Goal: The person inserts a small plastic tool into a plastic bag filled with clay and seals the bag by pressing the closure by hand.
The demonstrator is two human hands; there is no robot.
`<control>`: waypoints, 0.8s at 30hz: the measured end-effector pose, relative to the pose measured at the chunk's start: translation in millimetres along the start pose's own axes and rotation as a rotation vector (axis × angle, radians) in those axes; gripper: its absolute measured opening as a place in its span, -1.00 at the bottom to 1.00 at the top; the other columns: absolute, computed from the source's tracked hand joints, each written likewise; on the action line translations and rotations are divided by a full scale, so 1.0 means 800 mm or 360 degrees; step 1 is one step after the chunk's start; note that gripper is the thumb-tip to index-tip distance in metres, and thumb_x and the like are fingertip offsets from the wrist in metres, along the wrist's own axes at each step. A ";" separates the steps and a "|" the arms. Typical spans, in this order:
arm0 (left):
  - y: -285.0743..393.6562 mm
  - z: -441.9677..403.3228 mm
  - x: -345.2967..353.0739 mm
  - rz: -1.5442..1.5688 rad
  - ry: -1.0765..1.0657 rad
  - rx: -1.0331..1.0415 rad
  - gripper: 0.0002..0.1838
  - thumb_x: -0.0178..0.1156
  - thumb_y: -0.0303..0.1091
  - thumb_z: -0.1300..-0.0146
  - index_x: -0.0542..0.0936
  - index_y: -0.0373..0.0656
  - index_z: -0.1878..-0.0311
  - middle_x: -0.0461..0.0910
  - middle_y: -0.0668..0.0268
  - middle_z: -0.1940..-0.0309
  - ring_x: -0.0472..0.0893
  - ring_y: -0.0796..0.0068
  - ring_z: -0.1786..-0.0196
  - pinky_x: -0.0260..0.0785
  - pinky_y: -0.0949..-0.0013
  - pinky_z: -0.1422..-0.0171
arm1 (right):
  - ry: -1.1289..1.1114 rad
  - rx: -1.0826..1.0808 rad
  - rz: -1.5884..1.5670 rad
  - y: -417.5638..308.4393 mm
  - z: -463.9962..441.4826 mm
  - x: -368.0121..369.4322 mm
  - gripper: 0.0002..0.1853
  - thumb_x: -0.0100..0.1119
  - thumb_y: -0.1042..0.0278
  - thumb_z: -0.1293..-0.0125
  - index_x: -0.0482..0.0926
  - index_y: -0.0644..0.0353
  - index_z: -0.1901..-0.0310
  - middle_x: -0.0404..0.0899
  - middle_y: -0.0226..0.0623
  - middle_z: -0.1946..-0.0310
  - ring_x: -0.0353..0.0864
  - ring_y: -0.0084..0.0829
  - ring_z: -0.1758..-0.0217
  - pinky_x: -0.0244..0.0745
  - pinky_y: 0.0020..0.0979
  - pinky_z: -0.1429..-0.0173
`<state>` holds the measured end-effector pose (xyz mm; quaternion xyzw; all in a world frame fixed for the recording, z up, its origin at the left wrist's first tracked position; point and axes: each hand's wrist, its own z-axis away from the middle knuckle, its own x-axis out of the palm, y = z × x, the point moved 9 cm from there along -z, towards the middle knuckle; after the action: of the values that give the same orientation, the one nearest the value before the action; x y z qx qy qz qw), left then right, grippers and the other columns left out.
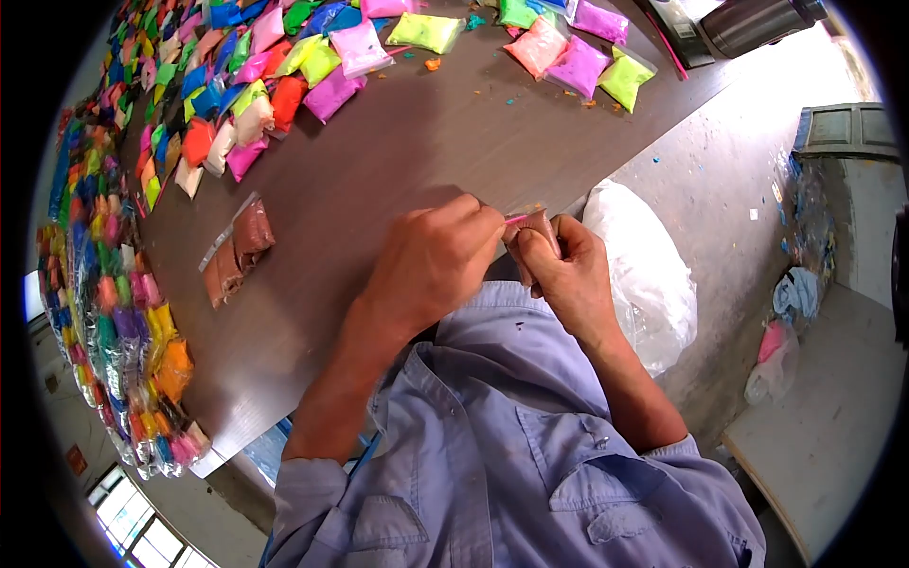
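Close in front of my shirt, my right hand (571,270) pinches a small brown packet (538,233) between thumb and fingers. My left hand (453,244) is closed at the packet's upper left edge, where a thin pink strip (516,219) shows between the two hands. Whatever the left fingertips hold is mostly hidden behind them. On the dark table (331,218), to the left of my left hand, lie joined brown packets (237,251) with a clear edge.
Many coloured packets (275,95) cover the table's far left, and more (578,62) lie at the far edge. A dark metal cup (757,24) lies at the upper right. A white plastic bag (644,275) stands beyond my right hand.
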<state>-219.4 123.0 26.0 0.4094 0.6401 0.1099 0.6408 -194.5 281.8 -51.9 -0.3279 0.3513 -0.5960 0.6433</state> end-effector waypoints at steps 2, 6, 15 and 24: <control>0.004 -0.004 0.004 -0.0188 -0.0132 0.0032 -0.97 0.32 -0.52 -0.37 0.68 -0.18 0.17 0.66 0.14 0.29 0.70 -0.09 0.29 0.53 -0.02 0.24 | 0.0004 0.0007 -0.0008 -0.003 0.001 0.001 -0.60 0.40 0.12 -0.45 0.57 0.27 0.40 0.60 -0.35 0.59 0.52 -0.61 0.52 0.39 -0.41 0.43; 0.002 -0.012 0.003 -0.0183 -0.0159 0.0051 -0.97 0.31 -0.52 -0.37 0.64 -0.18 0.21 0.63 0.12 0.32 0.66 -0.12 0.31 0.50 -0.06 0.26 | -0.0002 -0.0004 -0.0010 -0.002 0.001 0.001 -0.61 0.39 0.13 -0.45 0.57 0.26 0.41 0.60 -0.36 0.59 0.52 -0.62 0.51 0.39 -0.42 0.43; 0.003 -0.014 0.000 -0.0084 -0.0195 -0.0068 -0.94 0.29 -0.47 -0.35 0.66 -0.20 0.29 0.63 0.09 0.38 0.66 -0.13 0.32 0.47 -0.04 0.27 | -0.0022 0.0016 -0.0087 -0.002 0.001 0.003 -0.65 0.39 0.19 -0.45 0.56 0.26 0.40 0.61 -0.35 0.57 0.52 -0.62 0.50 0.39 -0.41 0.42; -0.005 -0.022 -0.004 -0.0096 -0.0161 -0.0097 -0.91 0.28 -0.46 -0.35 0.67 -0.24 0.30 0.62 0.06 0.38 0.65 -0.13 0.32 0.46 -0.03 0.25 | -0.0023 0.0013 0.0011 -0.004 0.000 -0.001 -0.66 0.36 0.21 -0.45 0.56 0.27 0.39 0.61 -0.33 0.55 0.55 -0.61 0.45 0.42 -0.40 0.38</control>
<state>-237.2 125.0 28.5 0.3754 0.6153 0.0891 0.6874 -196.1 282.1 -48.7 -0.3283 0.3453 -0.5928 0.6493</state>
